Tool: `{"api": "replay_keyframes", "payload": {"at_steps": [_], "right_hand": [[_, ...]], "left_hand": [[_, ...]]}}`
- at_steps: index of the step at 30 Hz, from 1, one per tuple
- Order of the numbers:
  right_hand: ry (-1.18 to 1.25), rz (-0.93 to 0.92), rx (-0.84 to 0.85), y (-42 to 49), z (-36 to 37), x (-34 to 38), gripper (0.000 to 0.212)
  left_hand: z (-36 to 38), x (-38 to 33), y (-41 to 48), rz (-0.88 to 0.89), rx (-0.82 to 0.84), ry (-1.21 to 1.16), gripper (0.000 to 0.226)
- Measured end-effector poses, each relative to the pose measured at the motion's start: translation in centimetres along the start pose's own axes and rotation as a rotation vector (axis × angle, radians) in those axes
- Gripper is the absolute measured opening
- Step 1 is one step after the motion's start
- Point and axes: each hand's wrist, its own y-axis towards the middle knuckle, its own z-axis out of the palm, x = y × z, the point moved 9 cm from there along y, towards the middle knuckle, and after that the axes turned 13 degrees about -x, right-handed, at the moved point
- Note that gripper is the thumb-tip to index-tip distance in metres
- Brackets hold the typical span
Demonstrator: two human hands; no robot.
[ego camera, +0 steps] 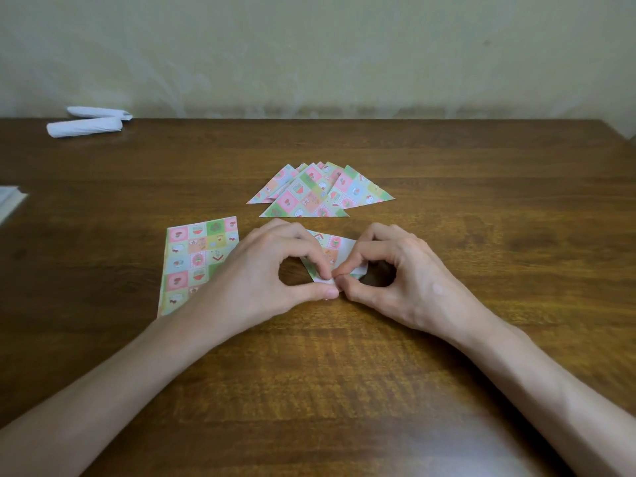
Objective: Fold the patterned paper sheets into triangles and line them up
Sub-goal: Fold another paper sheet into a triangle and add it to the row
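Note:
A patterned paper sheet lies folded over in front of me on the wooden table. My left hand and my right hand meet at its near corner, each pinching that corner between thumb and forefinger. Much of the sheet is hidden under my fingers. Behind it, several folded patterned triangles lie overlapping in a fanned row. A stack of flat unfolded patterned sheets lies to the left, partly covered by my left wrist.
Two white rolled paper pieces lie at the table's far left corner. A pale flat object pokes in at the left edge. A cream wall stands behind the table's far edge.

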Motion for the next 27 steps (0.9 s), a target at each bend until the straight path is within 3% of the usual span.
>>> {"api": "replay_keyframes", "payload": {"at_steps": [11,27], "right_hand": [[-0.010,0.020,0.048,0.03,0.16,-0.12,0.022],[0.078,0.063,0.114,0.25,0.21,-0.32,0.044]], "left_hand": [[0.63,1.08,0.47,-0.119,0.126,0.084,0.022],[1.06,1.15,0.26,-0.133,0.080,0.107,0.024]]}}
